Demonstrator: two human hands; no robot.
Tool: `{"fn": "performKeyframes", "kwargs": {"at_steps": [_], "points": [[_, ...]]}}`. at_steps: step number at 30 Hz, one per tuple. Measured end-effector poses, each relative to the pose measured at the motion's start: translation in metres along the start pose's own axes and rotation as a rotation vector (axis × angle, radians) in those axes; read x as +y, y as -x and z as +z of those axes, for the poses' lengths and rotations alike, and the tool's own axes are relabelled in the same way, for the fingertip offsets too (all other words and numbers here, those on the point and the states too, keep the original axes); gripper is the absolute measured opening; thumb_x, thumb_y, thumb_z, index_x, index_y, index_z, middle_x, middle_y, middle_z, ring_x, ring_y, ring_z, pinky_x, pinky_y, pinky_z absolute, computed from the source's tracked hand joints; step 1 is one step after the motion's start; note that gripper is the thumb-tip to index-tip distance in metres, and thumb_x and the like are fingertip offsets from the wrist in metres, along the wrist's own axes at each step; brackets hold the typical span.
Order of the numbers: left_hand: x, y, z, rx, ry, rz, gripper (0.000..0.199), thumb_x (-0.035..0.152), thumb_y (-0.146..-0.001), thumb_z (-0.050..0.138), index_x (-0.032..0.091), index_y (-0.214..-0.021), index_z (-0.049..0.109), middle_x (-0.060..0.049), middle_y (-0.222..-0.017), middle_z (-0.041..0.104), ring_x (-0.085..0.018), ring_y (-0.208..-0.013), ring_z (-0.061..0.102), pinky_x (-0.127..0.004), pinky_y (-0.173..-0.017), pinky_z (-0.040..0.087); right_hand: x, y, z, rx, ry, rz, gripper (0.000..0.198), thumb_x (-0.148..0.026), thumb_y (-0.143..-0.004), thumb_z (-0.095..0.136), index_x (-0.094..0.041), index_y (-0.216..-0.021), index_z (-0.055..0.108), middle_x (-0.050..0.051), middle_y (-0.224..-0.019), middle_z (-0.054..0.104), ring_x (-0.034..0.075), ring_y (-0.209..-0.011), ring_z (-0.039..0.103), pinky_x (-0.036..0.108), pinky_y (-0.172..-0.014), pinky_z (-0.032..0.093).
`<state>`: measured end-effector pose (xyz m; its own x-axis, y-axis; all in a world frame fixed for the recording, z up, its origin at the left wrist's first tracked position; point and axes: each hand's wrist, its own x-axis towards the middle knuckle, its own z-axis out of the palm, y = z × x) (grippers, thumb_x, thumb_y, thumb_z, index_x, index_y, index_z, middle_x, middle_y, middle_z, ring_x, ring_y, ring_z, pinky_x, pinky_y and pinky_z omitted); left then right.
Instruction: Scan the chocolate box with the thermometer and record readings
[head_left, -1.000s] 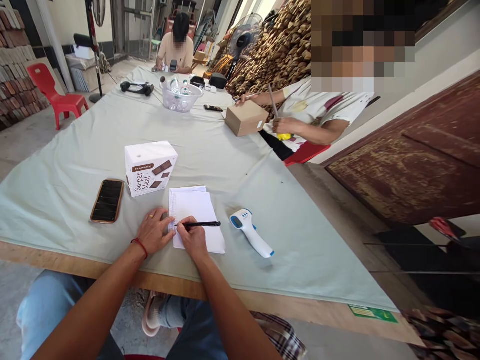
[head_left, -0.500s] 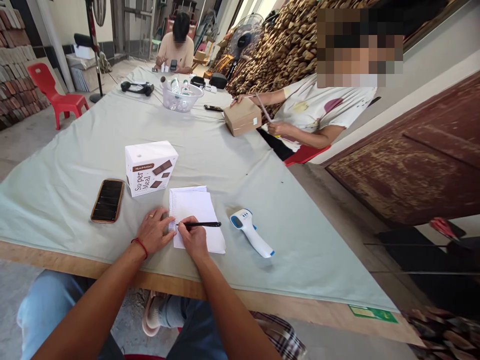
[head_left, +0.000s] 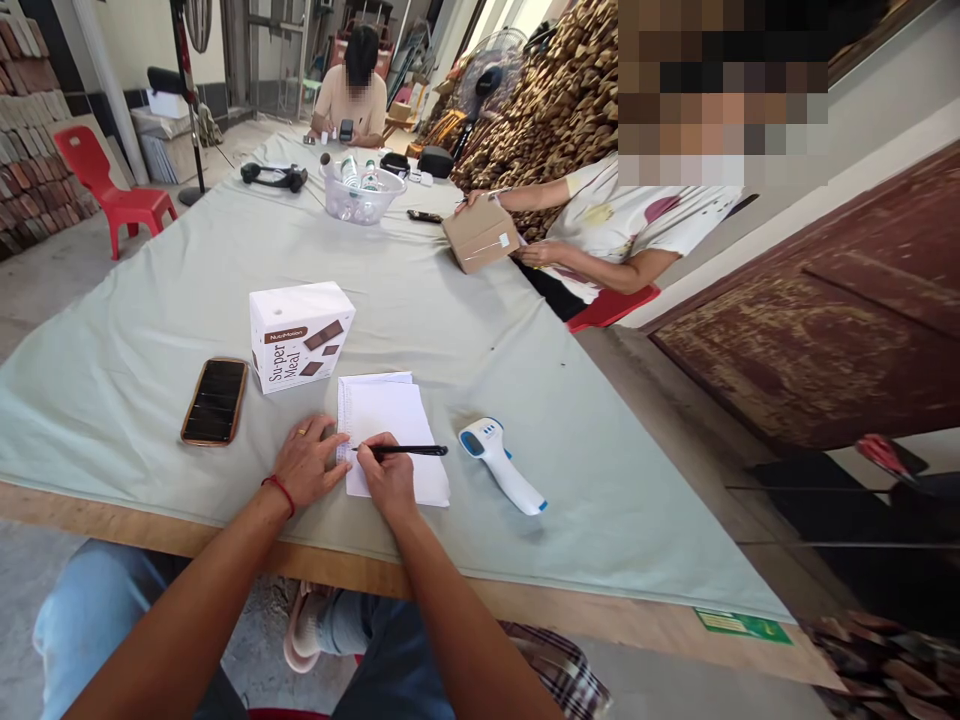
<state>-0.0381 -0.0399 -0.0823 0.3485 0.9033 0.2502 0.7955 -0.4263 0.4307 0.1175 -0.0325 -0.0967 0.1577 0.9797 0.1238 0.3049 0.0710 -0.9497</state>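
Observation:
A white notepad (head_left: 396, 410) lies on the cloth-covered table in front of me. My right hand (head_left: 388, 478) is closed around a black pen (head_left: 420, 450), its tip against the left part of the page. Spread flat, my left hand (head_left: 309, 466) rests at the pad's left edge, fingertips on the paper. Beyond the pad stands an upright white Su-per Meal box (head_left: 300, 335). A phone (head_left: 215, 402) in a brown-edged case lies left of the box, screen up. To the right of the pad is a white and blue infrared thermometer (head_left: 502, 465).
A person at the right holds a cardboard box (head_left: 481, 236); another sits at the far end. A clear plastic basin (head_left: 363, 200) with bottles and a black object (head_left: 274, 176) stand toward the back. A red chair (head_left: 112, 185) is at the left.
The pen in my right hand has tilted slightly, its rear end shifting right. My left hand stays put. The person at the right has lowered a hand to the cardboard box, which has tilted.

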Motion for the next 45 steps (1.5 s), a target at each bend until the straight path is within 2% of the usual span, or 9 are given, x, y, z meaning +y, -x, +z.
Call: {"fn": "performKeyframes", "kwargs": {"at_steps": [4,13,31,45], "points": [[0.000,0.000,0.000,0.001,0.010,-0.003,0.036,0.033,-0.083,0.068,0.022,-0.118,0.065,-0.011,-0.130,0.054,-0.028,-0.124,0.049,-0.047,-0.107,0.040,0.000,0.000,-0.002,0.045,-0.032,0.017,0.017,-0.041,-0.067,0.052,-0.024,-0.065,0.051,-0.002,-0.058,0.057,0.016,-0.057,0.054,0.028,-0.057,0.046],[0.000,0.000,0.001,0.006,0.027,-0.007,0.035,0.033,-0.083,0.068,0.024,-0.116,0.065,-0.009,-0.129,0.054,-0.028,-0.123,0.049,-0.047,-0.107,0.040,0.004,0.000,-0.003,0.010,0.066,-0.008,0.016,-0.040,-0.069,0.052,-0.025,-0.065,0.054,-0.003,-0.057,0.061,0.018,-0.057,0.056,0.029,-0.059,0.044],[0.001,-0.001,-0.002,-0.022,-0.002,-0.006,0.038,0.033,-0.084,0.067,0.021,-0.119,0.065,-0.011,-0.130,0.054,-0.028,-0.124,0.049,-0.046,-0.107,0.040,0.004,-0.001,-0.003,0.005,0.045,0.022,0.016,-0.040,-0.069,0.051,-0.025,-0.065,0.053,-0.003,-0.057,0.060,0.018,-0.058,0.055,0.030,-0.061,0.042],[-0.002,0.000,0.003,0.010,0.009,0.004,0.036,0.033,-0.083,0.067,0.022,-0.117,0.066,-0.010,-0.129,0.054,-0.029,-0.123,0.049,-0.046,-0.106,0.040,0.009,-0.002,-0.001,-0.004,0.058,0.015,0.015,-0.039,-0.070,0.052,-0.024,-0.068,0.054,-0.004,-0.058,0.059,0.017,-0.058,0.055,0.029,-0.062,0.043]]}}
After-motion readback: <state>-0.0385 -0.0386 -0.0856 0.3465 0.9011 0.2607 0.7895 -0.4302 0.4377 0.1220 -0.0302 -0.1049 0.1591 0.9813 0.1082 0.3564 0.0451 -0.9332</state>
